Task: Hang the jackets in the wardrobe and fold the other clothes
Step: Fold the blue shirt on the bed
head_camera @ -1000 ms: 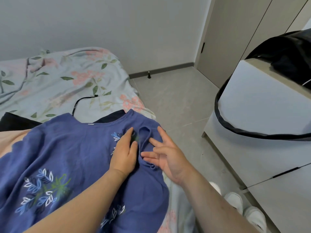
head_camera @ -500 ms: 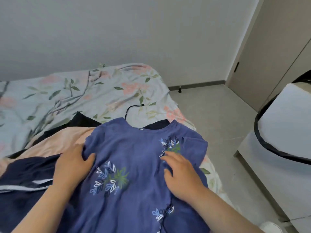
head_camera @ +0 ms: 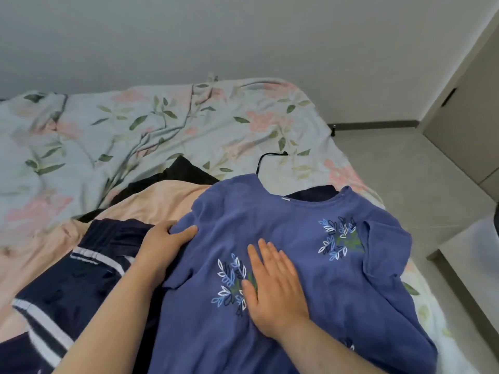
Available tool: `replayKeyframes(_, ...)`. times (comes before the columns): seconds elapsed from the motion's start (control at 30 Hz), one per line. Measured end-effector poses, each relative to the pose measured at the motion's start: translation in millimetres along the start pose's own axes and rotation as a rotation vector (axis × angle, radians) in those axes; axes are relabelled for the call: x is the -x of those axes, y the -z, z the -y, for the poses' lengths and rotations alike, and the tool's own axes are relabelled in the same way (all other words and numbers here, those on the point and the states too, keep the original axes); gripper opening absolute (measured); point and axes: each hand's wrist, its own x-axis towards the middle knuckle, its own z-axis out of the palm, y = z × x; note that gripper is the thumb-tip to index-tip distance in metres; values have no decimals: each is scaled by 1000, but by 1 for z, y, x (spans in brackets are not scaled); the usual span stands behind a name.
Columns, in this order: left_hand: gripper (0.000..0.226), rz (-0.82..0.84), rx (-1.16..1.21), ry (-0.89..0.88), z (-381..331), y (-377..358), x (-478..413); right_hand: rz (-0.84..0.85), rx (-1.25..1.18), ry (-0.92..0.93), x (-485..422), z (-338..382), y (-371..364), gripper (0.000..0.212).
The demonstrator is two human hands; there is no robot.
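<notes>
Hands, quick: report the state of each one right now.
The left hand is closed, gripping the blue shirt at its sleeve edge.
The right hand is open, pressing flat on the blue shirt.

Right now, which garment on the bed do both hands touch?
The blue leaf-embroidered top: the right hand lies flat on it, the left hand grips its sleeve edge. The navy striped garment, peach garment and black garment lie aside.
</notes>
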Motion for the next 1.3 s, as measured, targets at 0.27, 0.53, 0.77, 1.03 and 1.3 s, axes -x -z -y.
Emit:
replayKeyframes(0.27,24,296,204,122,-6,24,-3,-13,12,-10,0,0,-4,65)
replayKeyframes(0.53,21,-20,817,298,-21,41,-9,-53,1,-2,2,-1,-4,64)
replayKeyframes(0.77,19,-18,397,305,-4,30,7,-78,1,-6,2,0,-2,62)
replayKeyframes(1.03,17,-222,482,317,-2,4,-7,100,-53,13,-8,-7,-6,71)
replayKeyframes(1.3,16,-431,62,-282,-40,-12,32,175,-527,-152,1,-25,55,62)
